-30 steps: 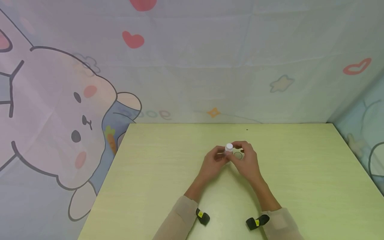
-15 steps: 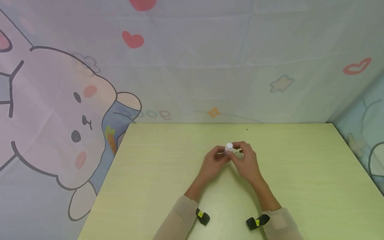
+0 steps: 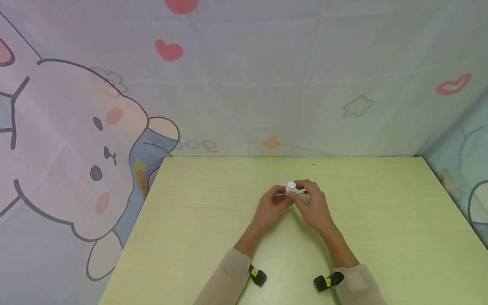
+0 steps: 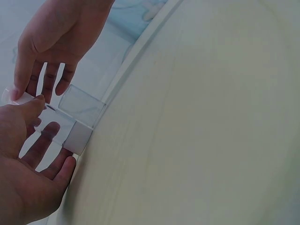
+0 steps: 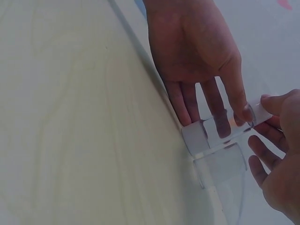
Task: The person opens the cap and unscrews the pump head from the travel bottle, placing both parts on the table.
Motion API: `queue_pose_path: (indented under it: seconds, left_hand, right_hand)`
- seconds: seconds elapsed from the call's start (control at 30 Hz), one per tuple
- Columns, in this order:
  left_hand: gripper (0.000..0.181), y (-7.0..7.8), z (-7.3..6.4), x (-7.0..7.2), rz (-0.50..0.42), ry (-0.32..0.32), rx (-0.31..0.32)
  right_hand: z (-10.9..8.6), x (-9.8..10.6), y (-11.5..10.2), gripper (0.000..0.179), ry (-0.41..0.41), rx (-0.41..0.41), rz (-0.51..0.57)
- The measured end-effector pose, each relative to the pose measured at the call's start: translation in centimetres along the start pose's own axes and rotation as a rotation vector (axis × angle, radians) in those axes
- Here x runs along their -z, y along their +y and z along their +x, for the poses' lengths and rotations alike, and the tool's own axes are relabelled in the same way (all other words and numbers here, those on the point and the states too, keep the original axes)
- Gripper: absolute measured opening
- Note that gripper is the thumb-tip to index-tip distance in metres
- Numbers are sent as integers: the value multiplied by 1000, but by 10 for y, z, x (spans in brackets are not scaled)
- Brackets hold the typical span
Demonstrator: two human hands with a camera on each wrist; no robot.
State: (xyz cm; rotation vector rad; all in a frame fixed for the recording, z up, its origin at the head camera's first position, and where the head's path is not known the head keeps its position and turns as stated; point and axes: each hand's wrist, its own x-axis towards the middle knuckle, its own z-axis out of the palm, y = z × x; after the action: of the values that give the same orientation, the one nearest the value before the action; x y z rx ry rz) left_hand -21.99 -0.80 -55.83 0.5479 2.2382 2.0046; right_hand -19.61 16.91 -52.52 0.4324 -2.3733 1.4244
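A small white-capped bottle [image 3: 291, 186] stands between the two hands in the head view. My right hand [image 3: 315, 208] pinches its white upper part [image 5: 260, 112] between thumb and fingers. Below that in the right wrist view is a clear cylinder section [image 5: 218, 127], then a whitish lower section [image 5: 196, 139] at the table. My left hand [image 3: 270, 208] curls its fingers round the clear part, its thumb up near the bottle. In the left wrist view the left fingers partly cover this column. A separate clear open cup [image 4: 82, 106] stands right beside it.
The pale wooden table [image 3: 213, 237] extends to both sides and toward the person. A printed cloth backdrop [image 3: 244, 84] rises along the back edge. A tiny dark speck [image 3: 314, 164] lies near that edge. Black straps [image 3: 328, 281] sit at both sleeves.
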Motion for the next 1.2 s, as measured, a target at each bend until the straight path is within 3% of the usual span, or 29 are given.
queue_pose_path:
  seconds: [0.7, 1.03, 1.2]
  left_hand:
    - [26, 1, 0, 0, -31, -10, -2]
    - [25, 1, 1, -1, -49, -6, 0]
    - [26, 1, 0, 0, -32, -17, -1]
  right_hand:
    - [0, 2, 1, 34, -40, -41, 68]
    - [-1, 1, 0, 44, 35, -81, 62]
    - [-1, 0, 0, 37, 43, -98, 56]
